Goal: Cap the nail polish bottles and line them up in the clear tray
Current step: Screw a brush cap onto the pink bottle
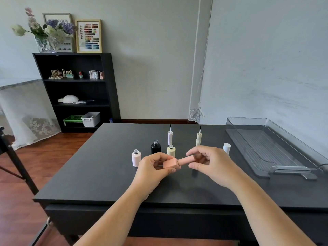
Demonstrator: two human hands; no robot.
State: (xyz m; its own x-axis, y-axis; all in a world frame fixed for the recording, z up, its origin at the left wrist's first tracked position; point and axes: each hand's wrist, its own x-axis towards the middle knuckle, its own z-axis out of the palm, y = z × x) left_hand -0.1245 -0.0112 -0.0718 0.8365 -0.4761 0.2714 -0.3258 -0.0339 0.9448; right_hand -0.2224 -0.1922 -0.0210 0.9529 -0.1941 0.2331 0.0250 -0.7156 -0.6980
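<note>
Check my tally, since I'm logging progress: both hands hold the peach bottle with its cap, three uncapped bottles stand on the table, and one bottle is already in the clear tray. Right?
Not quite: the head view shows the clear tray empty. Otherwise right: left hand and right hand hold the peach bottle and cap; the pink bottle, black bottle and cream bottle stand uncapped.

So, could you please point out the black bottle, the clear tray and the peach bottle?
black bottle (155,148), head view, body.
clear tray (252,121), head view, far rim.
peach bottle (170,163), head view, square body.

One view only — head cam, so you look forward and down over the dark table (106,174), hands close below, wall and black shelf (76,89) far behind — wide-angle.
</note>
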